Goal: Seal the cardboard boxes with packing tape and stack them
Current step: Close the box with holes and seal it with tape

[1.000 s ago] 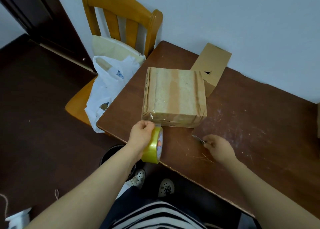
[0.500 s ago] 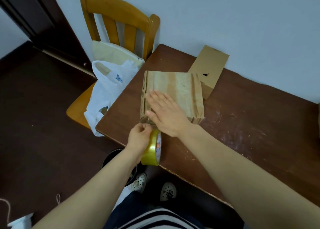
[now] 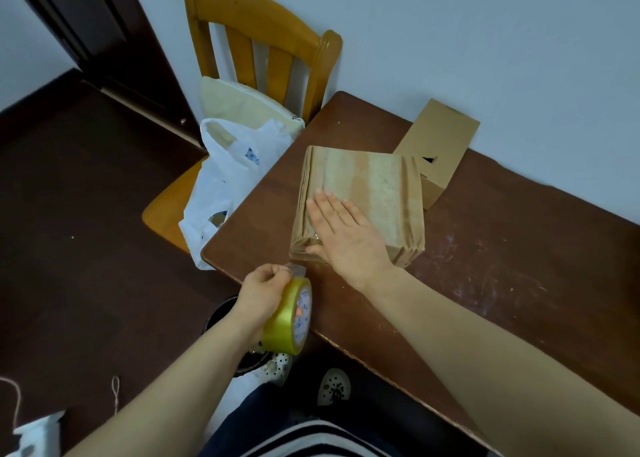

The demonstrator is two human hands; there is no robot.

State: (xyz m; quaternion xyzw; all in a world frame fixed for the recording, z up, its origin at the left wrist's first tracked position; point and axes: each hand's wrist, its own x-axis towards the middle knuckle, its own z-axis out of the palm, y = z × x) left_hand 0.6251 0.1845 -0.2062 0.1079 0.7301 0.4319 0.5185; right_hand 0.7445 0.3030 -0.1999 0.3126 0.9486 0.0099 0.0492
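Note:
A taped cardboard box (image 3: 374,186) lies flat on the brown table (image 3: 502,266) near its left corner. My right hand (image 3: 343,235) lies palm down on the box's near left part, fingers straight. My left hand (image 3: 263,294) grips a yellow roll of packing tape (image 3: 291,318) just off the table's front edge, below the box, with its fingertips pinching the free tape end by the box's near side. A second, smaller cardboard box (image 3: 438,145) stands behind the first one, against the wall.
A wooden chair (image 3: 256,58) stands left of the table with a white plastic bag (image 3: 228,186) and a beige cloth bag (image 3: 242,107) on its seat. A dark bin (image 3: 225,318) sits on the floor under my left arm. My shoes show beneath the table edge.
My right hand left the small metal tool on the table, moved onto the box top and now presses flat there. My left hand with the tape roll has drawn slightly back from the box.

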